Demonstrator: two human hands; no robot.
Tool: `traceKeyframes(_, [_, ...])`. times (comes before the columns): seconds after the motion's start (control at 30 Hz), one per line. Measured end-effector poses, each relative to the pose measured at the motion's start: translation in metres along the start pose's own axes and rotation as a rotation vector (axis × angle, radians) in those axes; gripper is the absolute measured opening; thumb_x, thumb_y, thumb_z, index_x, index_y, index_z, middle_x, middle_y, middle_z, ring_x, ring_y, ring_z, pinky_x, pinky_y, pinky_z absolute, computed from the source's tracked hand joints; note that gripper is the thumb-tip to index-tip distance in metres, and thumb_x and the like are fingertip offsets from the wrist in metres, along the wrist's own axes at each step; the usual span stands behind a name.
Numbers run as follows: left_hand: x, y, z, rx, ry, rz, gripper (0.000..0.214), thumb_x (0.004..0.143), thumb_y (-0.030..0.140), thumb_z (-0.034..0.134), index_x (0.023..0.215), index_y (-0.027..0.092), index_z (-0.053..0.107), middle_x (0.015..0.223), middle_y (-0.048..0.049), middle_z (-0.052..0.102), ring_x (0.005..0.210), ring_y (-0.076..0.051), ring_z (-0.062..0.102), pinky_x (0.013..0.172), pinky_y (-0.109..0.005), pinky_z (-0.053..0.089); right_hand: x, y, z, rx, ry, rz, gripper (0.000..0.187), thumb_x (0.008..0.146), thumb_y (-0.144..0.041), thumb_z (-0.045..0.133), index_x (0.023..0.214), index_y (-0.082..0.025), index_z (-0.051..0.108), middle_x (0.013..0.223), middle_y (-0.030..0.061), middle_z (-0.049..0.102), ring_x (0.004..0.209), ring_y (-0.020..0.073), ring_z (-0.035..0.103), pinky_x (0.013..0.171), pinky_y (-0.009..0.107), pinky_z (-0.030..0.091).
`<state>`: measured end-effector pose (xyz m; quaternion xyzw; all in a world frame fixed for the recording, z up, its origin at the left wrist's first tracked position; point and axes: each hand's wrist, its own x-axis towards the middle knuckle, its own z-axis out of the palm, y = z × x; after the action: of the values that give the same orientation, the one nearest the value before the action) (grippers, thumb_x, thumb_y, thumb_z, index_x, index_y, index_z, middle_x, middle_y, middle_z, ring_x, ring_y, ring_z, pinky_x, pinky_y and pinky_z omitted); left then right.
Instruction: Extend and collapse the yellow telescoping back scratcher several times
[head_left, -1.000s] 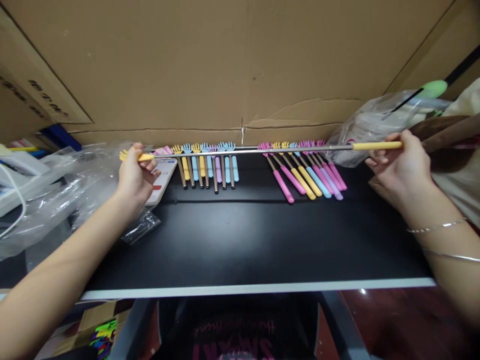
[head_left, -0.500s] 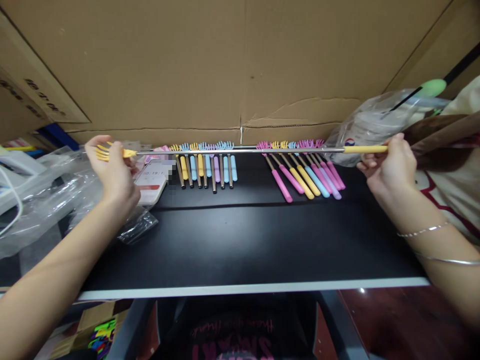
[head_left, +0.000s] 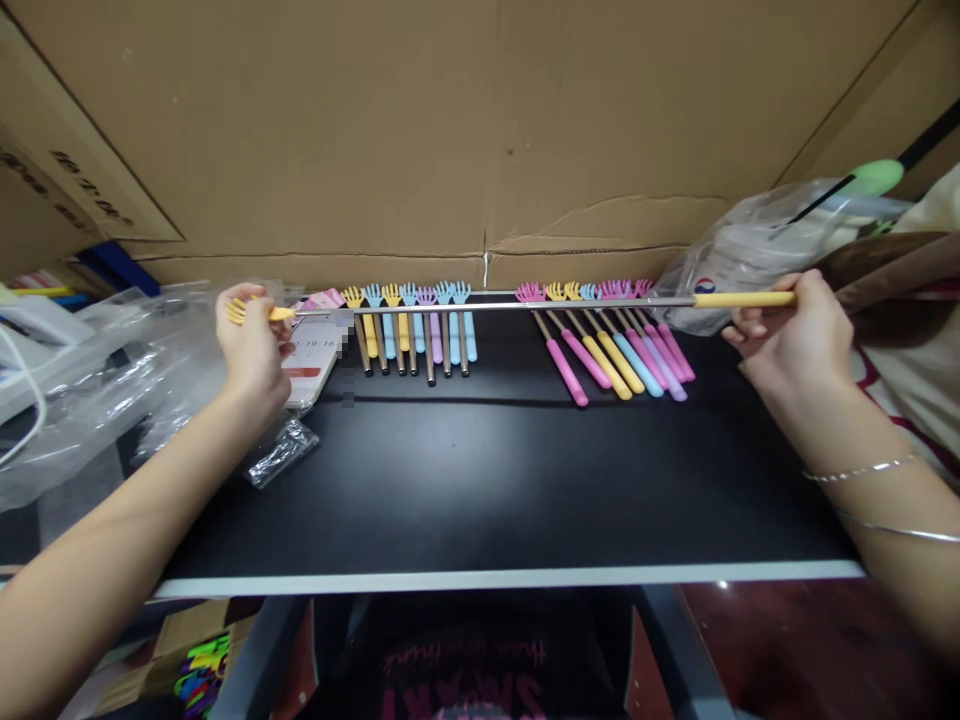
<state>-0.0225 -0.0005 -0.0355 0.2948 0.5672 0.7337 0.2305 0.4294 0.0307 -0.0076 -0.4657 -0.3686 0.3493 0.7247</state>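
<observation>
Stretched level across my view is a telescopic back scratcher (head_left: 495, 304) with a drawn-out metal rod. My left hand (head_left: 255, 345) is closed around its yellow claw head. At the other end, my right hand (head_left: 810, 325) pinches the tip of the yellow handle. Behind and below the rod, several shorter back scratchers (head_left: 405, 335) in yellow, blue and purple lie side by side at left centre. To their right, several more scratchers (head_left: 604, 350) with pink, yellow, blue and purple handles lie slanted, claws toward the cardboard.
A phone (head_left: 311, 365) showing digits lies beside my left hand, partly hidden. Clear plastic bags (head_left: 180, 370) cover the left of the black table (head_left: 465, 480). A cardboard wall (head_left: 337, 130) stands behind. At right are a bagged cup (head_left: 739, 265) and a person's clothing (head_left: 900, 310).
My left hand has shifted right with the claw head. My right hand has moved slightly right, with the handle still in its fingers. The scratchers on the table lie as before.
</observation>
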Motion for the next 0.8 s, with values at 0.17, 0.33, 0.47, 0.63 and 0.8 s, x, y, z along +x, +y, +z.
traceKeyframes(0.17, [-0.002,0.003,0.003,0.0,0.033,0.007,0.025,0.072,-0.001,0.036,0.086,0.02,0.041,0.051,0.0095,0.033,0.039,-0.005,0.032,0.042,-0.015,0.021,-0.001,0.0,0.001,-0.032,0.041,0.055,0.02,0.08,-0.013,0.029,0.063,-0.02,0.036,0.044,-0.0063,0.033,0.036,0.0077,0.024,0.04,0.021,0.025])
traceKeyframes(0.33, [-0.003,0.005,0.004,-0.008,0.042,0.074,0.025,0.074,-0.003,0.034,0.085,0.019,0.039,0.047,0.0101,0.031,0.037,-0.006,0.032,0.04,-0.016,0.02,0.0,0.003,-0.001,-0.036,0.061,0.036,0.014,0.074,-0.013,0.033,0.063,-0.021,0.036,0.043,-0.0071,0.031,0.036,0.0074,0.026,0.04,0.021,0.024])
traceKeyframes(0.47, [0.0,0.002,0.004,-0.009,0.004,0.13,0.025,0.076,-0.004,0.033,0.085,0.019,0.037,0.045,0.0115,0.028,0.035,-0.006,0.029,0.039,-0.016,0.02,0.002,0.005,-0.002,-0.048,0.061,0.04,0.011,0.071,-0.014,0.035,0.063,-0.021,0.035,0.042,-0.0079,0.03,0.035,0.0071,0.026,0.041,0.022,0.024])
traceKeyframes(0.63, [-0.001,-0.004,0.004,-0.001,-0.064,0.194,0.02,0.078,-0.001,0.036,0.084,0.018,0.037,0.047,0.0119,0.03,0.034,-0.004,0.029,0.038,-0.016,0.02,-0.003,0.008,0.002,-0.104,-0.03,0.052,0.008,0.071,-0.015,0.038,0.067,-0.023,0.037,0.041,-0.0076,0.035,0.035,0.0076,0.028,0.041,0.022,0.026])
traceKeyframes(0.8, [-0.012,-0.009,0.004,0.035,-0.196,0.272,0.014,0.08,0.007,0.043,0.089,0.018,0.04,0.047,0.0105,0.038,0.036,-0.004,0.035,0.037,-0.016,0.023,-0.012,0.016,0.009,-0.159,-0.231,0.068,0.012,0.067,-0.021,0.049,0.069,-0.023,0.037,0.043,-0.006,0.043,0.038,0.0075,0.035,0.04,0.02,0.025])
